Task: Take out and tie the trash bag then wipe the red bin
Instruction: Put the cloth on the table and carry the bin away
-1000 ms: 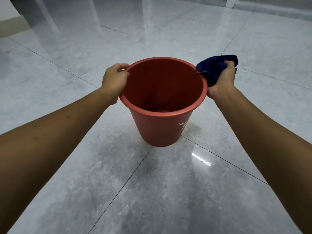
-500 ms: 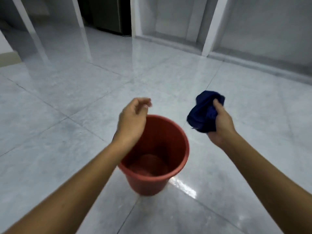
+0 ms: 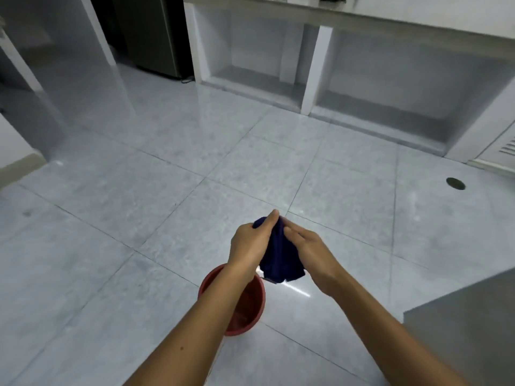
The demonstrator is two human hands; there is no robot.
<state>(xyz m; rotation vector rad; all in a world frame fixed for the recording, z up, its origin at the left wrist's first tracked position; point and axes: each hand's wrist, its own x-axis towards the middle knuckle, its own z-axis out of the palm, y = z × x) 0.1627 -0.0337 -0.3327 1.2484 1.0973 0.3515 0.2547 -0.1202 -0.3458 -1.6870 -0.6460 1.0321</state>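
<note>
Fingers [image 3: 267,222] of L hand [image 3: 249,243] curl round blue cloth [image 3: 280,260] top; R hand [image 3: 310,250] fingers straightish, pressed to cloth's right. Both over red bin [image 3: 252,305], near.

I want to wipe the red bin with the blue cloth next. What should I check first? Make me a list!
1. Blue cloth in hand: ok; the left hand grips it, the right hand is on it.
2. Red bin upright on the floor: ok.
3. Trash bag out: ok; none shows in the bin's visible part.
4. Hand free to steady the bin: not ok; both are on the cloth.
5. Cloth clean: cannot tell.
</note>
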